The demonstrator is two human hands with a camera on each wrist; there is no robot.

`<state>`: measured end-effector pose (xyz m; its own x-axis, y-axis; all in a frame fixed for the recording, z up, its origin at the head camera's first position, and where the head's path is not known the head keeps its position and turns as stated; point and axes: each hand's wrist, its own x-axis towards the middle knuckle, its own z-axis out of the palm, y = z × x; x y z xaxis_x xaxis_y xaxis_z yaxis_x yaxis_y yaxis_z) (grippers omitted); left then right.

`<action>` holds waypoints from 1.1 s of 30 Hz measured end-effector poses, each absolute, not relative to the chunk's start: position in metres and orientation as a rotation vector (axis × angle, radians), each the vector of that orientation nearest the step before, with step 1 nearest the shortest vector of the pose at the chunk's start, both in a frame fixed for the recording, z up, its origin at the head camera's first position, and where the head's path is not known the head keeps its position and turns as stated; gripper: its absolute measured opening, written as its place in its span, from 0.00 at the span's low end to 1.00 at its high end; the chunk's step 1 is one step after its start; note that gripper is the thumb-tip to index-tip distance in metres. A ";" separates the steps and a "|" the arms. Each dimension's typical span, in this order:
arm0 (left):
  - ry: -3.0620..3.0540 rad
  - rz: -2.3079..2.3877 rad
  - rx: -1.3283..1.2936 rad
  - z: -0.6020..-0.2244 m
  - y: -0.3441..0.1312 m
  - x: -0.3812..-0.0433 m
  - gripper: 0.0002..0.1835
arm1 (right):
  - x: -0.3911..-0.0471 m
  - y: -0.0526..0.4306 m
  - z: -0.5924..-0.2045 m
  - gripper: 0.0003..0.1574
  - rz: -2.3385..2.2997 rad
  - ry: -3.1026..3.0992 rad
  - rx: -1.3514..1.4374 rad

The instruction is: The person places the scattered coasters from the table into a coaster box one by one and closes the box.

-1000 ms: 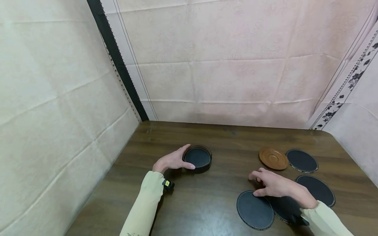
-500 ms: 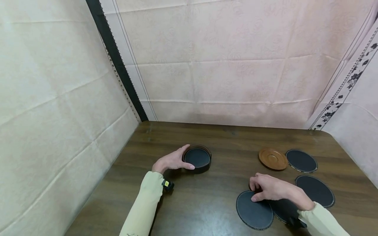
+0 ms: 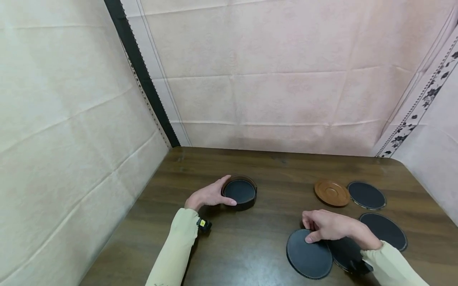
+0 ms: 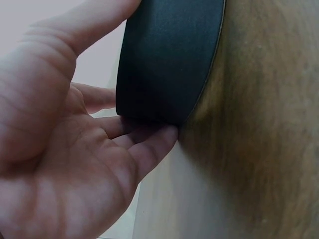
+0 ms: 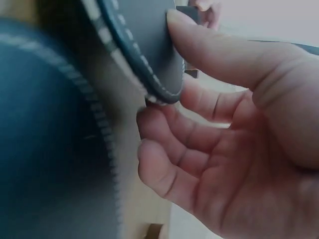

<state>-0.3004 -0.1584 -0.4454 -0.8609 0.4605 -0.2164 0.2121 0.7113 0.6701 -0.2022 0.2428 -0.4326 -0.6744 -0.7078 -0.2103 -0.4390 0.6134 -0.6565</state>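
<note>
My left hand (image 3: 209,193) grips a round black coaster holder (image 3: 247,205) from its left side, with the thumb in front and fingers behind. In the left wrist view the fingertips curl under the holder's dark wall (image 4: 169,59). A dark round coaster (image 3: 239,191) lies inside it. At front right, my right hand (image 3: 332,225) pinches the far edge of a black stitched coaster (image 3: 309,256), thumb on top. The right wrist view shows this coaster (image 5: 149,40) tilted, its rim raised off the table. Another black coaster (image 3: 345,251) lies partly hidden beneath the right wrist.
Two more black coasters, one nearer (image 3: 384,230) and one farther (image 3: 366,195), lie on the right of the brown wooden table (image 3: 264,167). Next to the farther one is a brown grooved disc (image 3: 332,192). Pale cloth (image 3: 279,79) hangs around the table.
My right hand has come down and closed on the coaster's far edge, which has lifted slightly. The left hand and the holder have stayed in place.
</note>
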 end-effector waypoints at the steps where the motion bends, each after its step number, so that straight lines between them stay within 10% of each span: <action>1: 2.550 0.933 0.518 -0.445 -0.158 -0.300 0.61 | -0.203 0.242 -0.430 0.20 -0.807 2.376 -0.934; 33: 2.549 0.939 0.569 -0.443 -0.158 -0.299 0.60 | -0.216 0.204 -0.384 0.14 -0.984 2.560 -0.949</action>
